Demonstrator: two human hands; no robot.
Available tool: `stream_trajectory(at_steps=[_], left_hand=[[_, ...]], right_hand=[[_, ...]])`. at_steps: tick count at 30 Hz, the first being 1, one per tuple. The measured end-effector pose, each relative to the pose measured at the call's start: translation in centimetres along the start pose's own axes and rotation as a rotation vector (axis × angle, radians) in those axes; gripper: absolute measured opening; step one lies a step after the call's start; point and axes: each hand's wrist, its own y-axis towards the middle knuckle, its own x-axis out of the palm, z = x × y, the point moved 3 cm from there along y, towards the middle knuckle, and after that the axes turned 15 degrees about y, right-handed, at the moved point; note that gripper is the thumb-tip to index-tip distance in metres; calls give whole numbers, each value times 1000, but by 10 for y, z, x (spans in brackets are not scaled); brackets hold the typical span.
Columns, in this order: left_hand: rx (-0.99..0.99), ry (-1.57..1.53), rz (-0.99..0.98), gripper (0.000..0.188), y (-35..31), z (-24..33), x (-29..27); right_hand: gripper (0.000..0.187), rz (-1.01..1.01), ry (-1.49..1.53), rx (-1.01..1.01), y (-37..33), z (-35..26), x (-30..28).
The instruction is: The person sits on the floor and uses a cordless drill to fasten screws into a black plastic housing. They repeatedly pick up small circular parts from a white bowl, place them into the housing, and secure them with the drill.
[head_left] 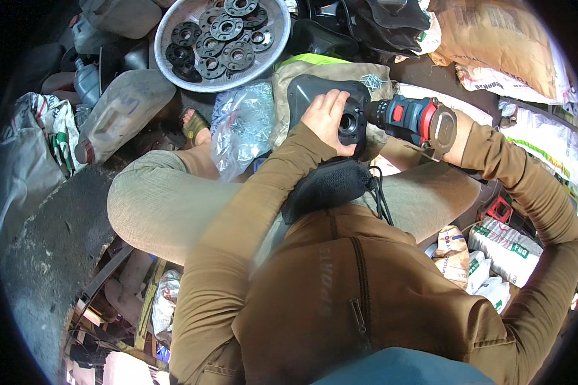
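Note:
My left hand (pixel 326 123) is closed on a black plastic part with a round flange (pixel 348 125), steadying it over my lap. My right hand (pixel 457 142) grips a blue and red cordless drill (pixel 408 119), mostly hidden behind the tool. The drill's chuck points left and meets the edge of the black part; whether a screw sits at its tip is hidden. Behind my left hand the part spreads into a broad black plate (pixel 304 90). Small silvery screws (pixel 373 81) lie in a pile on the cloth (pixel 281 83) just beyond.
A white basin (pixel 163 58) full of black round flanges stands at the far side. Nearer lies a clear plastic bag of screws (pixel 241 128). Plastic jerrycans (pixel 127 106) crowd the left, a brown sack (pixel 494 42) the far right. A black pouch (pixel 321 189) rests at my waist.

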Motion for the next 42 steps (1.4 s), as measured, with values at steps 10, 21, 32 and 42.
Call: stream_trajectory(at_steps=[10, 21, 32, 42], left_hand=[[19, 39, 2, 100, 5, -5, 3], [161, 20, 7, 125, 1, -18, 7], [57, 222, 7, 101, -17, -55, 27], [37, 204, 50, 85, -17, -59, 33]], right_hand=[[24, 28, 244, 436, 6, 13, -2], [57, 451, 287, 312, -157, -62, 88], [68, 413, 826, 460, -153, -86, 219], [102, 795, 229, -68, 28, -21, 79]])
